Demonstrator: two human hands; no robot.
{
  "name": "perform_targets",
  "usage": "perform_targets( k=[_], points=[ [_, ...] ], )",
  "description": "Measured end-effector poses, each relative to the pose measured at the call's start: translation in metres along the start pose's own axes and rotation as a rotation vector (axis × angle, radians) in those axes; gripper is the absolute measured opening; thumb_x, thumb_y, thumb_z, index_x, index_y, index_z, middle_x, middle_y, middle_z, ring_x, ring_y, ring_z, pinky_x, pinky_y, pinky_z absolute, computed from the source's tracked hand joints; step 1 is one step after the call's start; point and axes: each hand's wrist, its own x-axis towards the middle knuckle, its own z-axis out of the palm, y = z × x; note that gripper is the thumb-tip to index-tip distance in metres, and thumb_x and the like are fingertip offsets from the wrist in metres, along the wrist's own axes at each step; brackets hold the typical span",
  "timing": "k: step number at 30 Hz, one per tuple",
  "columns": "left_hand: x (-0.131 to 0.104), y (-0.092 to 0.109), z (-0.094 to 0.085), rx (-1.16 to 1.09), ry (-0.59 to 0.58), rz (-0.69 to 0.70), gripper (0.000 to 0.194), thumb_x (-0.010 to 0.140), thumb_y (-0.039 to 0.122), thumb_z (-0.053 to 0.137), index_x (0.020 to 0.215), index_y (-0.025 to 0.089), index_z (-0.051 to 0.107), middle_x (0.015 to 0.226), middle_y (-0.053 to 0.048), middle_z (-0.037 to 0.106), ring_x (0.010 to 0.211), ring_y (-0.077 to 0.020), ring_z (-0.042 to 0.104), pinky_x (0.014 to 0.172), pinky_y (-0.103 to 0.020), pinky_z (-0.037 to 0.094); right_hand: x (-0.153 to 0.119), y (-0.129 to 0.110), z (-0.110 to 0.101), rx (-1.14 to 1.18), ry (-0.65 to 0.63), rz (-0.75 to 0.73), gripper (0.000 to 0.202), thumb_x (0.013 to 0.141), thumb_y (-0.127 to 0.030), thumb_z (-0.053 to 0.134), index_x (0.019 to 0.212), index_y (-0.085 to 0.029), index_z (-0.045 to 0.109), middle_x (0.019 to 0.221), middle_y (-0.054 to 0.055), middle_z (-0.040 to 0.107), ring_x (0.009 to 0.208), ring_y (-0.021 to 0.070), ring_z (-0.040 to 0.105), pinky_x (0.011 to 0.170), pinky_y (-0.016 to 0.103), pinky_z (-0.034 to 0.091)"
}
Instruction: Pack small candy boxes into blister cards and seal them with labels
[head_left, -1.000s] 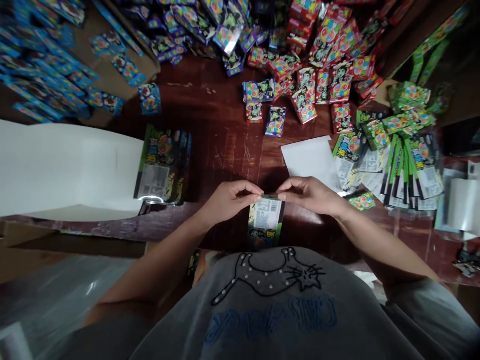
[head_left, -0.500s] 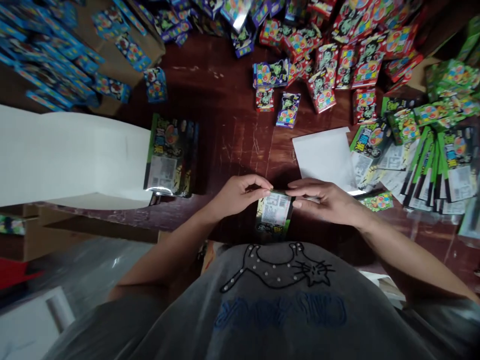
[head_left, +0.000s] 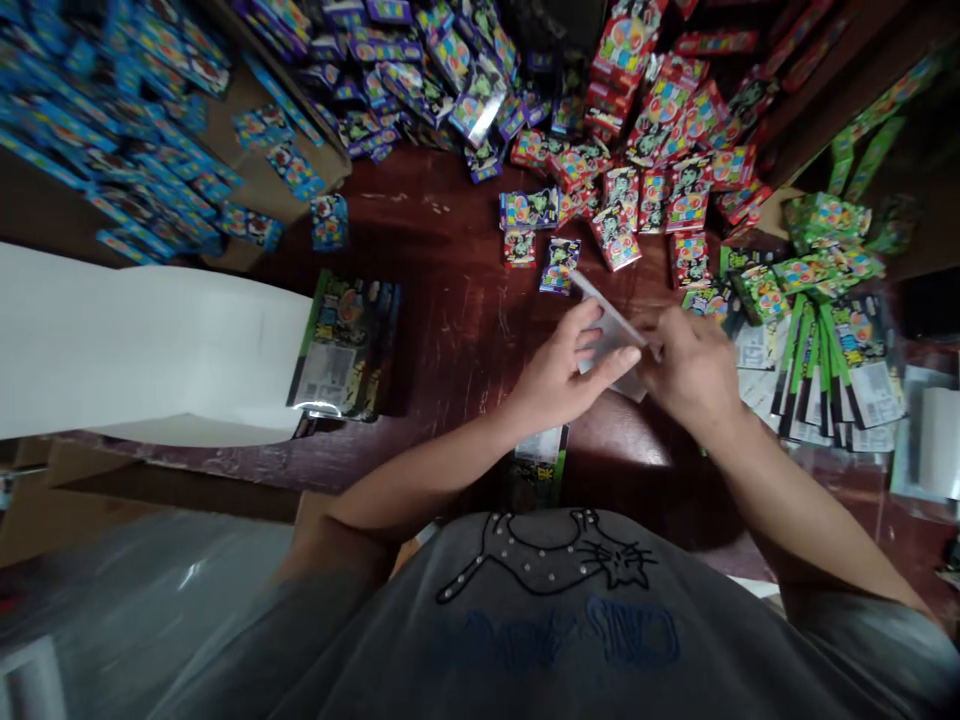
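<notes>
My right hand (head_left: 686, 365) is closed on a whitish sheet or plastic sleeve (head_left: 613, 325), which is tilted up off the table. My left hand (head_left: 562, 365) is at the sheet's left side, thumb stretched out and fingers loosely curled apart; part of the sheet shows between them. Whether the left fingertips touch it I cannot tell. Below the left wrist lies a black and green printed packet (head_left: 544, 470) with a white label, its upper part hidden by the forearm. A small purple candy box (head_left: 559, 265) lies just beyond the sheet.
Blue boxes (head_left: 161, 150) are heaped at left, purple ones (head_left: 405, 75) at the back, red ones (head_left: 667, 120) to their right. Green boxes (head_left: 825, 225) and fanned packets (head_left: 814, 360) lie at right. Stacked packets (head_left: 341, 345) stand beside a white curved board (head_left: 165, 340).
Both hands have left the labelled packet, which stays near my body. They moved away from me and to the right, and the white sheet has been picked up from the table.
</notes>
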Motion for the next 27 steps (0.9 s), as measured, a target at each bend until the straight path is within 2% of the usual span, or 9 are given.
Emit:
perform_targets(
  k=[4, 7, 9, 10, 12, 14, 17, 20, 27],
  points=[
    [0.008, 0.008, -0.003, -0.083, 0.030, 0.052, 0.059, 0.101, 0.041, 0.076, 0.153, 0.028, 0.050, 0.154, -0.011, 0.066, 0.143, -0.0313, 0.066, 0.117, -0.049, 0.059, -0.013, -0.029, -0.034, 0.242, -0.074, -0.204, 0.032, 0.105, -0.046, 0.063, 0.126, -0.022, 0.071, 0.122, 0.014, 0.081, 0.107, 0.0334, 0.076, 0.096, 0.052, 0.057],
    [0.015, 0.020, -0.023, -0.043, -0.026, 0.028, 0.040, 0.100, 0.032, 0.073, 0.137, 0.023, 0.062, 0.127, -0.009, 0.079, 0.118, -0.0267, 0.078, 0.101, -0.042, 0.065, -0.001, -0.013, -0.065, 0.390, 0.053, -0.200, 0.021, 0.102, -0.040, 0.072, 0.119, -0.028, 0.072, 0.121, 0.009, 0.081, 0.111, 0.0297, 0.077, 0.100, 0.049, 0.059],
    [0.021, 0.030, -0.036, 0.022, -0.102, 0.006, 0.025, 0.097, 0.028, 0.073, 0.121, 0.020, 0.070, 0.112, -0.006, 0.081, 0.103, -0.0227, 0.079, 0.090, -0.036, 0.065, 0.013, 0.006, -0.078, 0.380, 0.118, -0.156, 0.031, 0.097, -0.042, 0.080, 0.124, -0.029, 0.072, 0.131, 0.011, 0.078, 0.125, 0.0321, 0.072, 0.111, 0.052, 0.054],
    [0.024, 0.034, -0.041, 0.063, -0.134, 0.010, 0.020, 0.096, 0.027, 0.073, 0.114, 0.019, 0.073, 0.108, -0.005, 0.081, 0.099, -0.0212, 0.079, 0.087, -0.033, 0.063, 0.020, 0.015, -0.080, 0.386, 0.080, -0.147, 0.039, 0.094, -0.048, 0.084, 0.126, -0.028, 0.072, 0.133, 0.011, 0.077, 0.127, 0.0332, 0.071, 0.113, 0.053, 0.053],
    [0.030, 0.039, -0.048, 0.141, -0.167, 0.038, 0.015, 0.094, 0.027, 0.074, 0.106, 0.018, 0.076, 0.105, -0.005, 0.082, 0.096, -0.0195, 0.077, 0.086, -0.031, 0.062, 0.029, 0.029, -0.076, 0.489, -0.107, -0.114, 0.045, 0.091, -0.058, 0.084, 0.122, -0.028, 0.075, 0.125, 0.009, 0.079, 0.116, 0.0307, 0.073, 0.106, 0.050, 0.056],
    [0.036, 0.040, -0.051, 0.177, -0.135, 0.067, 0.020, 0.093, 0.028, 0.075, 0.109, 0.019, 0.078, 0.108, -0.005, 0.082, 0.097, -0.0190, 0.076, 0.086, -0.030, 0.061, 0.031, 0.035, -0.064, 0.669, -0.185, -0.016, 0.039, 0.091, -0.063, 0.081, 0.107, -0.027, 0.077, 0.103, 0.005, 0.079, 0.092, 0.0231, 0.074, 0.088, 0.042, 0.060],
    [0.045, 0.032, -0.052, 0.141, -0.055, 0.091, 0.032, 0.088, 0.034, 0.080, 0.117, 0.020, 0.078, 0.108, -0.005, 0.082, 0.094, -0.0184, 0.075, 0.083, -0.029, 0.060, 0.027, 0.034, -0.042, 0.886, -0.074, 0.179, 0.041, 0.084, -0.064, 0.087, 0.096, -0.027, 0.076, 0.088, 0.001, 0.074, 0.078, 0.0179, 0.068, 0.074, 0.035, 0.057],
    [0.052, 0.019, -0.051, 0.123, -0.016, 0.103, 0.025, 0.088, 0.042, 0.082, 0.101, 0.020, 0.079, 0.096, -0.004, 0.081, 0.084, -0.0162, 0.072, 0.076, -0.027, 0.057, 0.020, 0.031, -0.028, 0.999, -0.013, 0.274, 0.043, 0.080, -0.065, 0.090, 0.089, -0.025, 0.075, 0.083, 0.001, 0.073, 0.073, 0.0162, 0.064, 0.070, 0.033, 0.054],
    [0.068, -0.002, -0.050, 0.164, 0.011, -0.014, 0.047, 0.091, 0.059, 0.077, 0.067, 0.020, 0.070, 0.063, 0.002, 0.067, 0.058, -0.0119, 0.057, 0.056, -0.025, 0.042, 0.012, 0.041, -0.017, 0.883, -0.007, 0.432, 0.064, 0.088, -0.079, 0.074, 0.063, -0.022, 0.059, 0.060, -0.003, 0.053, 0.060, 0.0117, 0.045, 0.059, 0.029, 0.037]
  ],
)
